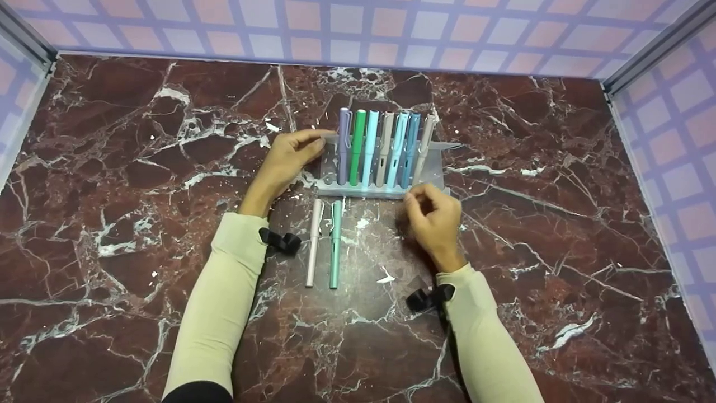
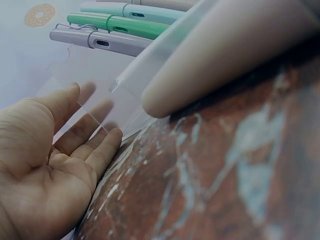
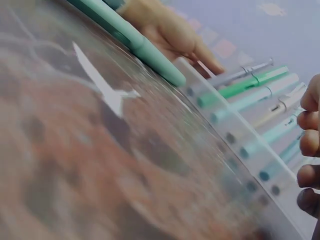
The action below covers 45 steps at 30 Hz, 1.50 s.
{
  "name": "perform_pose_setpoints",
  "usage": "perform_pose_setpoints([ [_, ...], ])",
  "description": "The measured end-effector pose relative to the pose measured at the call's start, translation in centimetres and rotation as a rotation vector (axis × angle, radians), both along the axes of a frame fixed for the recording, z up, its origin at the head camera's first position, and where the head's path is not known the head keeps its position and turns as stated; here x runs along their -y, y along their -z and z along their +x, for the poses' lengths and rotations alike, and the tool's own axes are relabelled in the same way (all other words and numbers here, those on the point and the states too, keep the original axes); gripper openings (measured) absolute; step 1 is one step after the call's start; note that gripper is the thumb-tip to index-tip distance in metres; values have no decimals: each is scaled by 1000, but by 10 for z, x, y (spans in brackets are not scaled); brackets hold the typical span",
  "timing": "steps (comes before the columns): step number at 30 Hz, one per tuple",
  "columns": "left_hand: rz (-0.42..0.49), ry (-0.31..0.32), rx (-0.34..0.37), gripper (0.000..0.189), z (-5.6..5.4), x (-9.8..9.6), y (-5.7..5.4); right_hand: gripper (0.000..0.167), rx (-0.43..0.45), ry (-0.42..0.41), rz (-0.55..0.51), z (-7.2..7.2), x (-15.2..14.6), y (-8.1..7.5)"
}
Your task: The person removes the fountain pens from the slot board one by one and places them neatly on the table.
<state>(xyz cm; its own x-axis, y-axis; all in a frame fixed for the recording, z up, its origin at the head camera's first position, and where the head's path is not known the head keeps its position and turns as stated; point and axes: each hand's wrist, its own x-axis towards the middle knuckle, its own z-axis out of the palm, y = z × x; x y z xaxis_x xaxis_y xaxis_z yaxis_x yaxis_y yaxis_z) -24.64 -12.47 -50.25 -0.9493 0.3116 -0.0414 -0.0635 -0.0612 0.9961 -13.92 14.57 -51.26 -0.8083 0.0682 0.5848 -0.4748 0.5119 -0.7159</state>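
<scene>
A clear pen stand holds several upright, capped pens side by side, among them a purple pen at its left end, a green pen and a taupe pen at its right end. My left hand pinches the stand's left side panel, its thumb in front and its other fingers showing through the plastic. My right hand is at the front right of the stand, thumb and index fingertips together by the base; whether it grips anything I cannot tell. Its curled fingers lie close over the stand.
Two pens lie on the marbled table in front of the stand: a pale pink pen and a teal pen. Checkered panels wall off the back and sides.
</scene>
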Motion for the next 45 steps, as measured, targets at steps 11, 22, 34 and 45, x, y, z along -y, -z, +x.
perform_pose_setpoints([
  [11,-45,1,-9,26,1,1,0,5,-137,155,-37,5,6,-37],
  [22,-21,3,-14,26,0,0,1,6,-91,197,-42,-5,-8,-34],
  [34,-37,8,-33,27,1,2,1,27,262,60,-175,-14,-14,-28],
  [45,-39,9,-28,26,1,2,1,28,344,37,-102,-25,-26,1],
])
